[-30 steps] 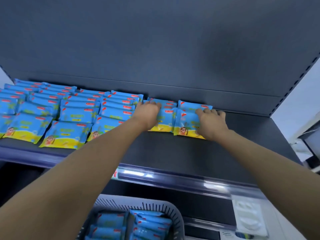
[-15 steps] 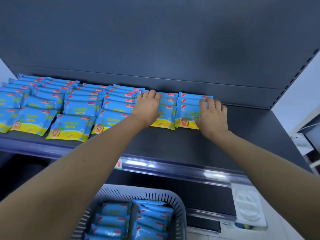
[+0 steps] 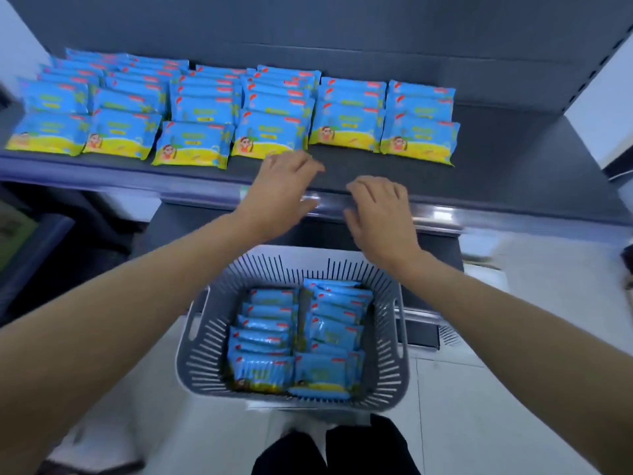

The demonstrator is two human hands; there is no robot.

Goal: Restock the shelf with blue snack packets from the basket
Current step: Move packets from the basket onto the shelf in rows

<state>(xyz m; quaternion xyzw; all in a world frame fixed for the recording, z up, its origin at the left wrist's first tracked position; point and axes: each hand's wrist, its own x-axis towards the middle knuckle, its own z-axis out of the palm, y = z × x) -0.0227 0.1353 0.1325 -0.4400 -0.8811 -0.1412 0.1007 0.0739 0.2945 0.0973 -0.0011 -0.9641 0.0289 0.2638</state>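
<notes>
Blue snack packets (image 3: 270,132) on shelf (image 3: 513,166) and in basket (image 3: 205,354); left hand (image 3: 281,197) and right hand (image 3: 380,214) empty, loose-fingered.

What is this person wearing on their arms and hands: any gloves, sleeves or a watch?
Nothing that shows. The left hand and the right hand are bare, with no gloves and no rings that I can see. The forearms are uncovered to the picture's edge: no sleeves, watch or wristband. The picture is slightly blurred, so small marks could be missed.
</notes>
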